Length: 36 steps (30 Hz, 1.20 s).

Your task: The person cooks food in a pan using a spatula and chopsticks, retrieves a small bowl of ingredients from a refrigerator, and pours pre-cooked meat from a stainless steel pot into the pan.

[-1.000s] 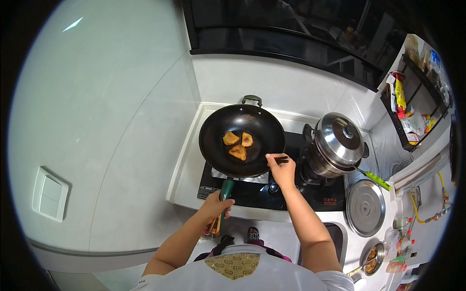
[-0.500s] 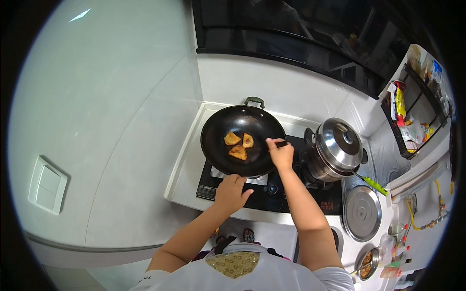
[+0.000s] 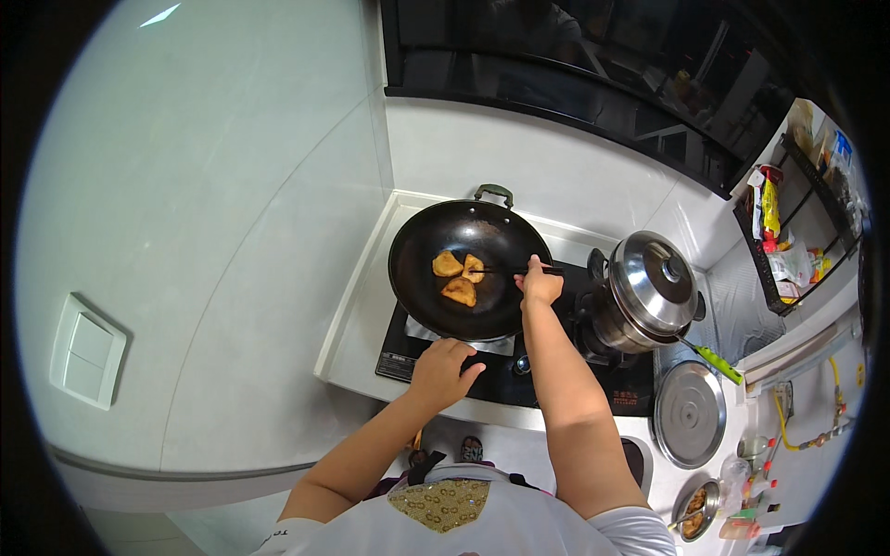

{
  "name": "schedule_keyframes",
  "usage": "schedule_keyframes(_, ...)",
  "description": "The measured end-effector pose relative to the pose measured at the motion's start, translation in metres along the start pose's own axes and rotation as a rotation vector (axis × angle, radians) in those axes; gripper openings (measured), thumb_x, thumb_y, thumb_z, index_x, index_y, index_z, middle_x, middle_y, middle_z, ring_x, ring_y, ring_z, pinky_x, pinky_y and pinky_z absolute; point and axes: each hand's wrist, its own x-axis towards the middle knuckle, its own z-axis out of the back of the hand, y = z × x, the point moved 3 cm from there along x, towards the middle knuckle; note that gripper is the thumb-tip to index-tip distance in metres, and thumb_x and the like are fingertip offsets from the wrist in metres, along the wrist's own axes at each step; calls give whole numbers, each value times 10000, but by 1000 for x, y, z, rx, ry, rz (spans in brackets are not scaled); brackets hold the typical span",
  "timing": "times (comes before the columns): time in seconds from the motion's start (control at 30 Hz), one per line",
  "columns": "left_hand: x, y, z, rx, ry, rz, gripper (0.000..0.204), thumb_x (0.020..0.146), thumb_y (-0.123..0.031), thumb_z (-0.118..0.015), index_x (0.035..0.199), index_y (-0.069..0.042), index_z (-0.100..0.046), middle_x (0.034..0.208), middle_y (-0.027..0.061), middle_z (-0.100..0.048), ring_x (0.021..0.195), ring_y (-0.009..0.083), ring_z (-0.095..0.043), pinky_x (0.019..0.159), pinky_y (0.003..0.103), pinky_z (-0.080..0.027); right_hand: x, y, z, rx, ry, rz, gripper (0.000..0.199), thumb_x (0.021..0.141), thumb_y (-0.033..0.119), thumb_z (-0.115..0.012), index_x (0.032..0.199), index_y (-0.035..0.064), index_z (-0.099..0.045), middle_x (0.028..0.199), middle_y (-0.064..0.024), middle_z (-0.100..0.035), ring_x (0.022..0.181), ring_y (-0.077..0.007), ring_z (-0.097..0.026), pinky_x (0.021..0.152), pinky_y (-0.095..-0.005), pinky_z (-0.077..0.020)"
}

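Frying in progress: right hand (image 3: 540, 285) clamped on chopsticks (image 3: 505, 271), tips at 3 golden pieces (image 3: 459, 276) mid-wok (image 3: 417, 278). Left hand (image 3: 443, 369), loosely closed, grips the handle at 6 o'clock. Turning each piece likely demands steady support.

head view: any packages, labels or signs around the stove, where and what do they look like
Yellow and red packet: upright on the black wall rack, far right.
Pale packets: lower on that rack, contents unclear.
Small white label: front left corner of the black cooktop.

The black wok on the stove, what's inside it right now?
The black wok holds three golden-brown fried pieces, with chopsticks from the right hand reaching them. Their undersides are hidden.
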Motion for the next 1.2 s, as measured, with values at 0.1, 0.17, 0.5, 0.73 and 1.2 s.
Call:
schedule_keyframes(0.1,1,2,-1,-20,-9,-3,281,769,-262,-730,894,-25,-644,901,133,-636,857,334,-602,752,404,-492,-2,-1,6,16,60,108,257,864,221,-680,783,-19,-641,647,-111,-649,487,-192,-634,449,-288,-498)
schedule_keyframes(0.17,2,3,-2,-27,-9,-20,276,767,-259,-732,889,-26,-646,895,131,-638,848,336,-603,751,405,-492,-3,3,5,-42,77,213,246,865,215,-679,827,-26,-643,680,-110,-647,494,-181,-630,450,-279,-509)
schedule_keyframes(0.5,1,1,-3,-29,14,-36,273,768,-258,-726,880,-22,-652,887,137,-647,846,336,-608,755,416,-489,-26,3,1,-120,85,266,274,868,260,-664,851,-11,-702,693,-126,-685,542,-205,-667,546,-317,-527)
schedule_keyframes(0.73,0,3,-3,-32,19,-44,274,772,-264,-719,882,-23,-649,873,134,-645,840,335,-606,755,419,-485,-42,7,4,-336,144,688,280,850,316,-671,852,39,-710,771,-152,-689,695,-290,-681,663,-345,-527)
schedule_keyframes(1.2,-3,5,-4,-19,38,-32,271,781,-280,-709,889,-39,-652,864,118,-641,822,331,-599,743,426,-469,-52,32,16,-502,597,915,224,814,289,-714,827,65,-712,814,-110,-698,760,-263,-688,680,-310,-530)
